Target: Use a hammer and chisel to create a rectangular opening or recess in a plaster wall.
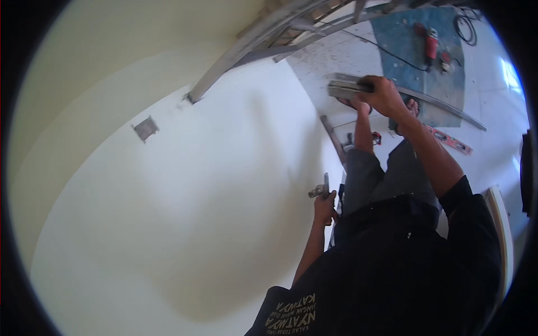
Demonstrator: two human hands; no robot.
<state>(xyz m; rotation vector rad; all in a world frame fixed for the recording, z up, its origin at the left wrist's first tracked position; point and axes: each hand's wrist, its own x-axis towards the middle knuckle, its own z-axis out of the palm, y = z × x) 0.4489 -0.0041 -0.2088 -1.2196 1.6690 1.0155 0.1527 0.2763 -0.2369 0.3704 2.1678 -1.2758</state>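
Observation:
Low beside the white wall [189, 189], my left hand [324, 208] grips what looks like a hammer [316, 192], its metal head up by the fingers. My right hand [384, 95] is closed around a grey metal profile [344, 86], held out above my feet and slightly blurred. A long thin metal strip [441, 107] runs from behind that wrist to the right; I cannot tell whether it belongs to the same piece.
A grey metal framework [252, 46] meets the wall, near a square grey patch [146, 128]. On a blue-green sheet [399, 42] lie a red angle grinder [431, 44] and another red tool [445, 61]. A red spirit level [452, 140] and coiled black cable [465, 29] are on the floor.

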